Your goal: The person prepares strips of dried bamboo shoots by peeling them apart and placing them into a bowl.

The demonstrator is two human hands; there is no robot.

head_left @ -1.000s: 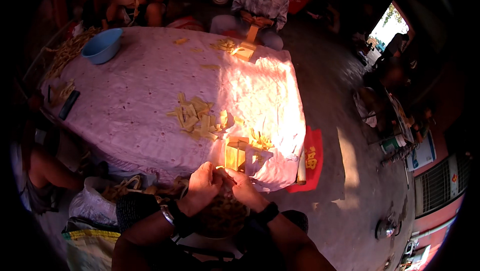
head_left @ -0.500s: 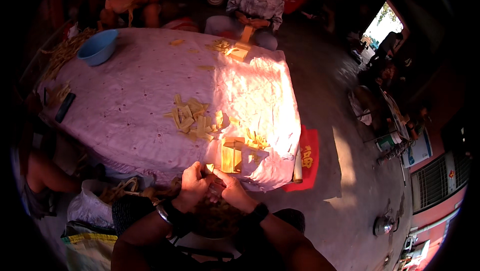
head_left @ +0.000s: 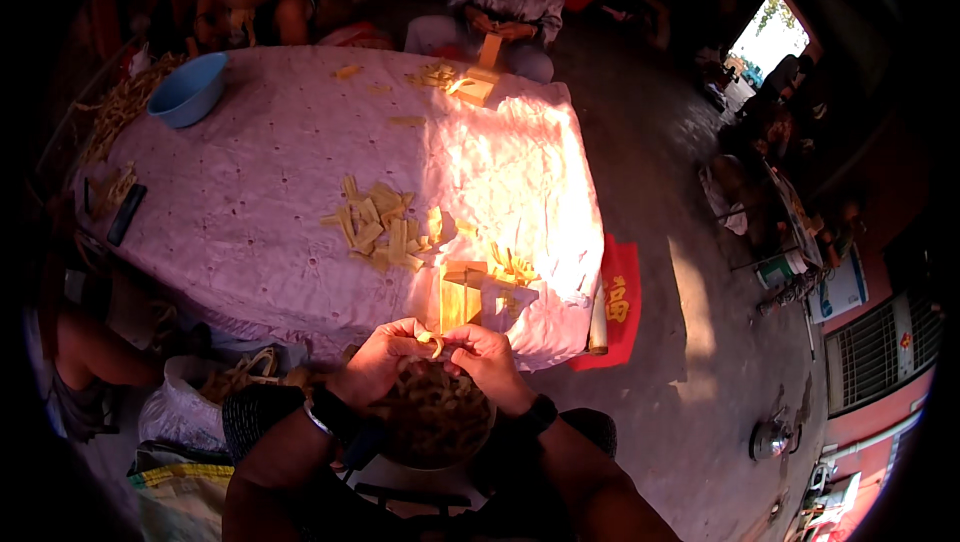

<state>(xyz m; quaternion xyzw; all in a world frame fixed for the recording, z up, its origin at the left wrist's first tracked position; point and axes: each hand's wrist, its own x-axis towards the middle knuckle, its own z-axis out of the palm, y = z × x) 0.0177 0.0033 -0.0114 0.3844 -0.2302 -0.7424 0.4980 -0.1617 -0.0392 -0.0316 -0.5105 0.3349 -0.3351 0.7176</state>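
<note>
At the near edge of the cloth-covered table, my left hand (head_left: 382,356) pinches a small pale yellow curled strip (head_left: 431,343) between thumb and fingers. Its material is hard to tell. My right hand (head_left: 486,360) is closed beside it, fingertips at the strip's right side. Beneath my hands, a round bowl (head_left: 488,434) in my lap holds many curled yellow-brown pieces (head_left: 435,407). Just beyond my hands stands a small wooden block-like stand (head_left: 461,304). Flat yellow strips (head_left: 375,224) lie heaped past it, and thinner scraps (head_left: 512,267) lie to its right.
A pink quilted cloth (head_left: 270,182) covers the table. On it are a blue basin (head_left: 188,92) and a dark bar-shaped object (head_left: 126,215). Two people sit across the table; another person's leg (head_left: 105,347) is at left. A white sack (head_left: 180,412) stands near my left. A metal kettle (head_left: 770,437) sits on the floor.
My hands have spread slightly apart, and the right has shifted right. The strip now shows curled between them, and the bowl below is more visible. The view has shifted slightly.
</note>
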